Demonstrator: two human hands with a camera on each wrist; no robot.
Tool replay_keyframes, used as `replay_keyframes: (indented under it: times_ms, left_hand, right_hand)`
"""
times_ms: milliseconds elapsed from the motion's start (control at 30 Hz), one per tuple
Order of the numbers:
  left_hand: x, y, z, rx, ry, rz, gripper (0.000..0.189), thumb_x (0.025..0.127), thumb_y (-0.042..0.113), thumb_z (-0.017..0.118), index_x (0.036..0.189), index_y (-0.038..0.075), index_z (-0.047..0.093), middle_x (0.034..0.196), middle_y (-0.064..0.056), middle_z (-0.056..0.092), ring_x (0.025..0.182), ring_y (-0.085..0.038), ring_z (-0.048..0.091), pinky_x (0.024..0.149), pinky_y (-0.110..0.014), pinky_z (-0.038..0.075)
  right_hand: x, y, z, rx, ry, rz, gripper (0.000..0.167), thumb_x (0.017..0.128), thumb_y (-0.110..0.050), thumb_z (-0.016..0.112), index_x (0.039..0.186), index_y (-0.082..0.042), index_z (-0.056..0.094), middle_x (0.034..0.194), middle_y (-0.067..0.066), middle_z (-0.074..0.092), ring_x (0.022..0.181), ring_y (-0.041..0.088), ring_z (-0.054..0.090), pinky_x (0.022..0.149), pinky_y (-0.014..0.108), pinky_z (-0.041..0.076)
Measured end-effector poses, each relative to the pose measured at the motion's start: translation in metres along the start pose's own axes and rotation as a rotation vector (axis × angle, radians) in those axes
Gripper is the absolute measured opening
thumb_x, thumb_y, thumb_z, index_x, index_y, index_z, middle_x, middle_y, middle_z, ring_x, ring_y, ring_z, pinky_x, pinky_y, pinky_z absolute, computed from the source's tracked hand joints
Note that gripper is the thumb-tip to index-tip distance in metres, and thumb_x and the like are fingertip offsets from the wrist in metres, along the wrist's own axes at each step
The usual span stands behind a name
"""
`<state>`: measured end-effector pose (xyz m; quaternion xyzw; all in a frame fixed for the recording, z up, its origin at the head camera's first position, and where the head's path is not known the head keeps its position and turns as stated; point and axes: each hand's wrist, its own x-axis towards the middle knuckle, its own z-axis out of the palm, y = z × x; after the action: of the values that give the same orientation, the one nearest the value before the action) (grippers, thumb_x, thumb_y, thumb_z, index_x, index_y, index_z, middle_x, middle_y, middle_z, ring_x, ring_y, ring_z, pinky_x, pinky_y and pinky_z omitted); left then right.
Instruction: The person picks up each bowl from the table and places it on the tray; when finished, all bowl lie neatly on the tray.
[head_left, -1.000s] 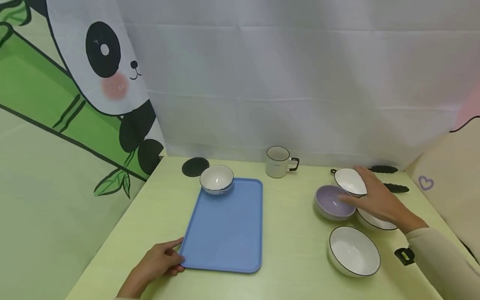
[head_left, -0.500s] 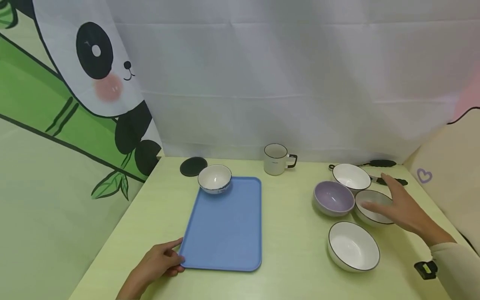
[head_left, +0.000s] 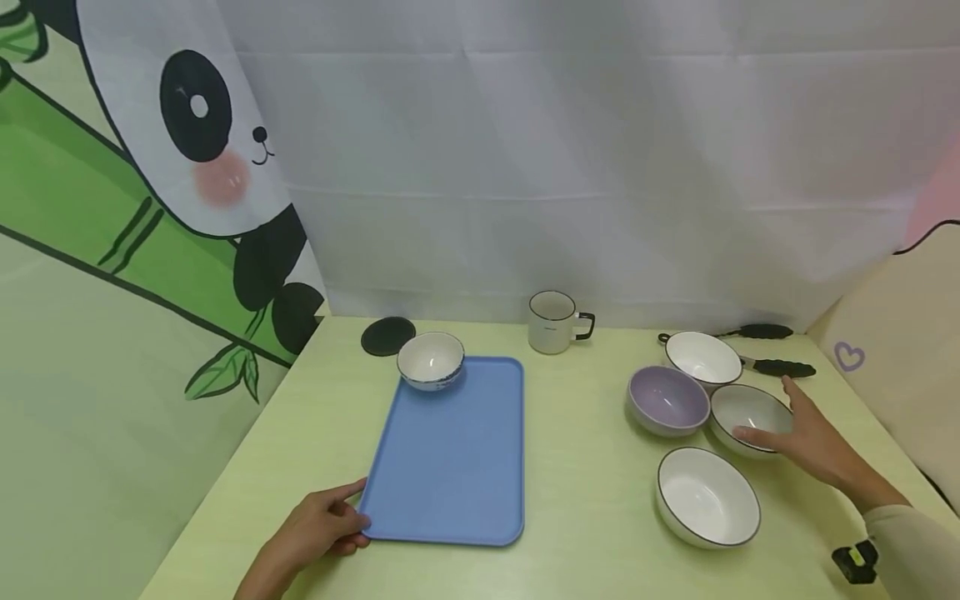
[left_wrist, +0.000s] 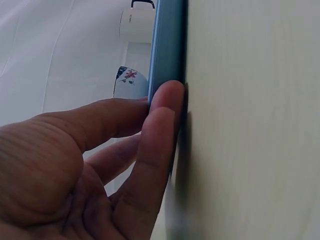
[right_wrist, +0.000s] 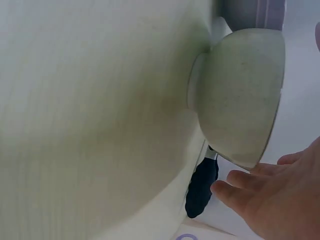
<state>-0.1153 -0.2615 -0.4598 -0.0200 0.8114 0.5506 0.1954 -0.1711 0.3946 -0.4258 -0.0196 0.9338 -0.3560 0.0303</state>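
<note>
My left hand pinches the near left corner of a blue tray; in the left wrist view, thumb and fingertips meet at the tray edge. On the tray's far left corner sits a white bowl with a patterned outside. My right hand is at the right side of a black-rimmed white bowl, thumb over its near rim and fingers extended along its outside. In the right wrist view the fingers are close to the bowl's rim; whether they touch it, I cannot tell.
A purple bowl and a small white handled pan or bowl stand against that bowl. Nearer is a larger white bowl. Two black-handled utensils lie behind. A mug and a black disc are at the back.
My right hand has moved right and toward me, from above the purple bowl and small white vessel to the right side of the white bowl. My left hand stays on the tray.
</note>
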Motion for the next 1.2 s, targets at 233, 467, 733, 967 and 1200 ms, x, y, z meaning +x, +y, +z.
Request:
replay_keyframes:
  times_ms: [233, 467, 733, 967, 1200]
  left_hand:
    - [0.000, -0.001, 0.001, -0.008, 0.001, -0.002, 0.071, 0.090, 0.001, 0.071, 0.147, -0.016, 0.033, 0.080, -0.009, 0.062, 0.068, -0.019, 0.068, 0.059, -0.027, 0.056]
    - [0.000, -0.004, 0.000, -0.004, 0.004, -0.008, 0.070, 0.091, 0.001, 0.070, 0.147, -0.016, 0.032, 0.081, -0.009, 0.063, 0.069, -0.019, 0.068, 0.059, -0.028, 0.056]
    - [-0.001, -0.003, -0.001, -0.016, 0.000, -0.012, 0.071, 0.091, 0.002, 0.070, 0.148, -0.016, 0.031, 0.081, -0.010, 0.064, 0.070, -0.020, 0.069, 0.060, -0.028, 0.057]
    - [-0.003, -0.001, -0.001, -0.021, -0.004, -0.003, 0.071, 0.091, 0.002, 0.070, 0.147, -0.016, 0.032, 0.081, -0.009, 0.063, 0.071, -0.020, 0.070, 0.060, -0.029, 0.057]
    - [0.000, -0.005, -0.001, -0.015, 0.000, 0.004, 0.070, 0.091, 0.003, 0.071, 0.147, -0.015, 0.033, 0.082, -0.008, 0.063, 0.071, -0.020, 0.069, 0.060, -0.028, 0.057]
  right_hand:
    - [0.003, 0.010, 0.011, -0.015, 0.045, -0.041, 0.097, 0.084, -0.026, 0.082, 0.138, 0.020, 0.017, 0.123, 0.043, 0.041, 0.102, 0.049, 0.051, 0.078, 0.046, 0.049]
    - [0.007, 0.019, 0.019, -0.074, 0.095, -0.087, 0.108, 0.070, -0.022, 0.092, 0.135, 0.026, 0.021, 0.113, 0.039, 0.045, 0.094, 0.045, 0.054, 0.068, 0.032, 0.047]
    - [0.009, 0.022, 0.021, -0.065, 0.109, -0.081, 0.101, 0.069, -0.026, 0.093, 0.132, 0.024, 0.032, 0.111, 0.033, 0.053, 0.093, 0.036, 0.057, 0.067, 0.029, 0.047]
    - [0.007, 0.020, 0.021, -0.055, 0.116, -0.058, 0.101, 0.069, -0.026, 0.093, 0.133, 0.023, 0.032, 0.112, 0.033, 0.054, 0.094, 0.037, 0.057, 0.068, 0.029, 0.047]
    - [0.003, 0.026, 0.021, -0.015, 0.145, -0.021, 0.106, 0.071, -0.026, 0.093, 0.139, 0.021, 0.027, 0.118, 0.034, 0.049, 0.100, 0.040, 0.053, 0.068, 0.024, 0.044]
